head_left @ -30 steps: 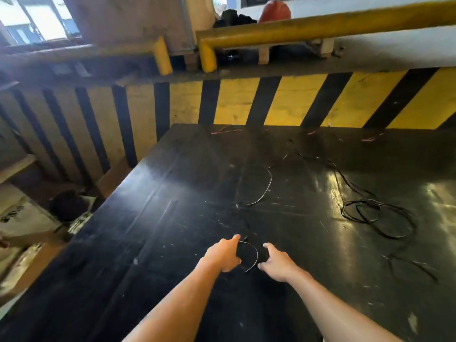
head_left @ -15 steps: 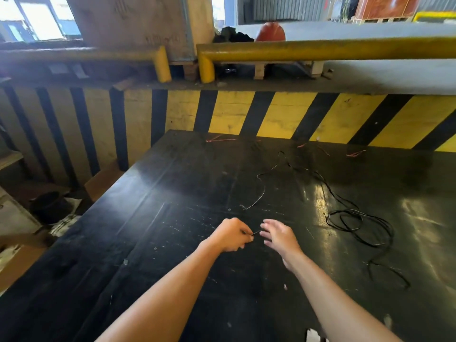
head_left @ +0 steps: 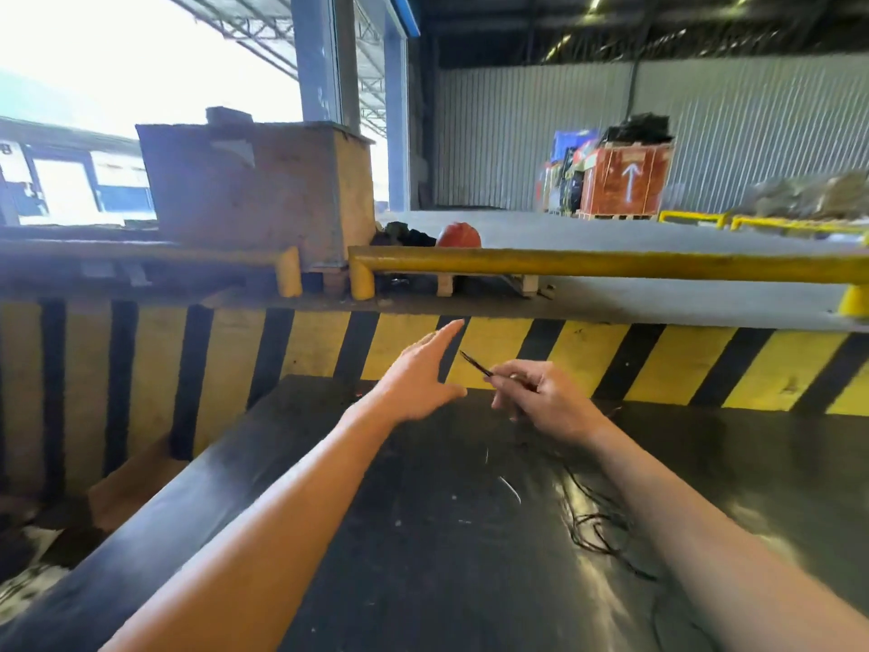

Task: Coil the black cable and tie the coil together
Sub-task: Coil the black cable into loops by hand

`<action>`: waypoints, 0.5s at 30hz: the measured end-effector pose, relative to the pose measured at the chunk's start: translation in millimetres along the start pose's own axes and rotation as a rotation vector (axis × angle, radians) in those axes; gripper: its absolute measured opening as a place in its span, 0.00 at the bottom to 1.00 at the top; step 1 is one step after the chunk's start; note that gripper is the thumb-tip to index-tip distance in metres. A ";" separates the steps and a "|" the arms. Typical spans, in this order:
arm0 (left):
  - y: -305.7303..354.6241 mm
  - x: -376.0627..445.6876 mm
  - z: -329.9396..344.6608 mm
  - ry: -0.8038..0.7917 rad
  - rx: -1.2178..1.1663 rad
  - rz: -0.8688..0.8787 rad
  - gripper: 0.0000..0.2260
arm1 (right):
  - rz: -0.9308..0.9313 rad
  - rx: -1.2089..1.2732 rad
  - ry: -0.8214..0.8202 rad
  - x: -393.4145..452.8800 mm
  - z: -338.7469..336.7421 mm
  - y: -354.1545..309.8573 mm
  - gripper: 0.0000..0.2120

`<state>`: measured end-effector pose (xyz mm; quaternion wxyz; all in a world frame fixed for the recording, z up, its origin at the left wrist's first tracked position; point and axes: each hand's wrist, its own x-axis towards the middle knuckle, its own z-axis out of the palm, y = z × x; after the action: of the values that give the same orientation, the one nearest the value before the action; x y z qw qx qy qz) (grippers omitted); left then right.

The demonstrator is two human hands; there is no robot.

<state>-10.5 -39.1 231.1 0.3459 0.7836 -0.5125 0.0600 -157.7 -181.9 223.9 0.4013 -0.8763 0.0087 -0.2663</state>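
A thin black cable (head_left: 593, 529) lies in loose loops on the black table (head_left: 423, 557), to the right under my right forearm. My right hand (head_left: 541, 392) is raised above the table and pinches the cable's end, whose tip (head_left: 475, 363) sticks out up and to the left. My left hand (head_left: 418, 371) is lifted beside it, fingers spread and pointing forward, holding nothing. The stretch of cable between my right hand and the loops is hard to make out against the dark surface.
A yellow-and-black striped wall (head_left: 611, 364) runs behind the table, topped by a yellow rail (head_left: 611, 263). An orange helmet (head_left: 458, 235) and a large wooden crate (head_left: 254, 190) sit beyond it. The table's left edge drops to a cluttered floor (head_left: 28, 548).
Both hands rose from the table. My right hand took the cable end and lifted it, my left hand let go and opened. The view tilted up toward the warehouse.
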 end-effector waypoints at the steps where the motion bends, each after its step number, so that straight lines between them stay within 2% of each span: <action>1: 7.4 1.5 -5.3 -0.033 0.021 0.010 0.38 | -0.027 -0.028 0.000 -0.8 -3.6 -6.0 0.09; 5: 31.2 -1.9 -16.5 -0.204 0.100 -0.006 0.13 | -0.085 -0.079 -0.010 -4.6 -11.0 -20.3 0.09; 9: 43.0 -11.5 -26.1 -0.368 -0.060 -0.042 0.25 | -0.085 -0.160 0.036 -6.7 -17.9 -23.3 0.12; 12: 46.6 -19.5 -35.2 -0.525 -0.468 -0.072 0.25 | -0.059 -0.172 0.057 -9.4 -17.0 -16.3 0.17; 15: 53.4 -19.4 -43.0 -0.499 -1.062 -0.129 0.22 | 0.009 -0.087 0.042 -14.1 -2.0 -13.9 0.19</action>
<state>-53.5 -11.0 280.5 0.5628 0.5232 -0.4894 -0.4123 -173.5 -170.6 228.4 0.3637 -0.8872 0.0326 -0.2821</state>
